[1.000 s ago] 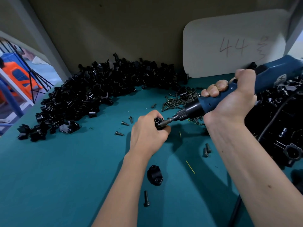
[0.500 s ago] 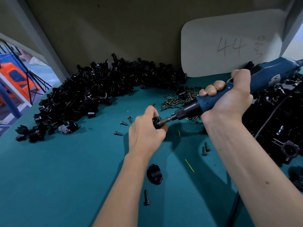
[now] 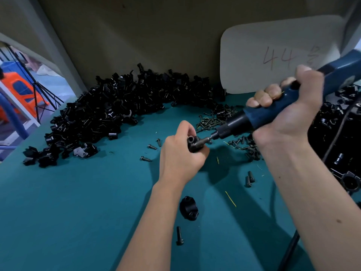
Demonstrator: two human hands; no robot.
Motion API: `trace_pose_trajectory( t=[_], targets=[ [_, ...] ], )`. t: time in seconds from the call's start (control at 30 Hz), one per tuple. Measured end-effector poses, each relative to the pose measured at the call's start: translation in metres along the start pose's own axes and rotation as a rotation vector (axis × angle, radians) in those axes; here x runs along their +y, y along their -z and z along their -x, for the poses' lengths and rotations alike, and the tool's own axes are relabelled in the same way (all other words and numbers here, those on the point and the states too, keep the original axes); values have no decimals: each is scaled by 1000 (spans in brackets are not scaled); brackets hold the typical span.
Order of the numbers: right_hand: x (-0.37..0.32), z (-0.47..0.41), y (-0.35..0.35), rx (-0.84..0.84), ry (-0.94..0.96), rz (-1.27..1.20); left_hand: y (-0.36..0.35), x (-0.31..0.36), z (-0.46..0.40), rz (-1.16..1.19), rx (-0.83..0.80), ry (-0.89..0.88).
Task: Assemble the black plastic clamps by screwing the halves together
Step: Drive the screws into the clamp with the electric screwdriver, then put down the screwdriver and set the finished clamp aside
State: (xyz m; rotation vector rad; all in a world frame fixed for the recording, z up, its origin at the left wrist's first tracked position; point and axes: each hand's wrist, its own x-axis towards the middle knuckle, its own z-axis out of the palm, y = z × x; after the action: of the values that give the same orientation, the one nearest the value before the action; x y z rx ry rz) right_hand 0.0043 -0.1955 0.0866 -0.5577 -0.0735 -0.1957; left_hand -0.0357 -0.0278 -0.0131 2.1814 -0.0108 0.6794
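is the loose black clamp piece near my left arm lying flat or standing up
Lying flat. The clamp half rests domed side up on the green mat, a screw hole facing the camera.

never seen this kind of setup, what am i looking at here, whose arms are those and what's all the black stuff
No machine here: the arms belong to a person wearing a camera on the head, so the one picture looks forward and down at their own hands. The left hand grips a small black clamp. The right hand holds a blue electric screwdriver, its tip pressed against that clamp. The green table carries a big pile of clamp parts at the back, a scatter of screws nearer the middle, and close by a loose clamp half with one screw below it. A white board marked 44 leans at the rear.
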Motion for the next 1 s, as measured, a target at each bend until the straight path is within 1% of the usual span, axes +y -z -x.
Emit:
trace_pose_trajectory(
  t=[0.1, 0.2, 0.27, 0.33, 0.37, 0.4, 0.43, 0.53, 0.57, 0.63, 0.7, 0.77, 0.8, 0.87, 0.9, 0.93, 1.0],
  targets=[
    [-5, -3, 1, -157, -8, 46, -2, -1, 0, 140, -23, 6],
    [-4, -2, 1, -179, -51, 23, 1, -1, -1, 311, -51, 90],
    [-6, -5, 2, -149, -103, -109, 7, 0, -3, 531, -127, 195],
    [-10, -8, 7, -134, -168, -292, 15, -1, -7, 872, -205, 333],
    [-12, -10, 10, -126, -196, -324, 18, -1, -10, 1030, -229, 392],
    [-11, -11, 12, -115, -219, -284, 22, -3, -11, 1141, -228, 452],
    [-9, -10, 14, -102, -240, -187, 26, -4, -13, 1231, -218, 517],
    [6, -8, 13, -61, -340, 240, 31, -7, -16, 1439, -187, 767],
    [12, -7, 13, -59, -379, 394, 31, -8, -16, 1472, -164, 814],
    [29, -4, 15, -84, -427, 661, 31, -9, -16, 1486, -99, 842],
    [48, 3, 21, -90, -425, 838, 30, -10, -16, 1486, -57, 839],
    [64, 10, 30, -56, -368, 983, 30, -9, -17, 1474, -34, 834],
    [69, 11, 34, -51, -305, 1111, 29, -9, -17, 1448, -24, 828],
    [73, 11, 38, -62, -135, 1458, 27, -8, -18, 1347, 2, 796],
    [72, 11, 39, -77, -61, 1591, 24, -7, -18, 1268, 16, 772],
    [71, 11, 39, -97, -13, 1664, 22, -6, -17, 1168, 30, 741],
    [72, 11, 41, -132, 20, 1741, 13, -2, -15, 941, 62, 659]
  ],
)
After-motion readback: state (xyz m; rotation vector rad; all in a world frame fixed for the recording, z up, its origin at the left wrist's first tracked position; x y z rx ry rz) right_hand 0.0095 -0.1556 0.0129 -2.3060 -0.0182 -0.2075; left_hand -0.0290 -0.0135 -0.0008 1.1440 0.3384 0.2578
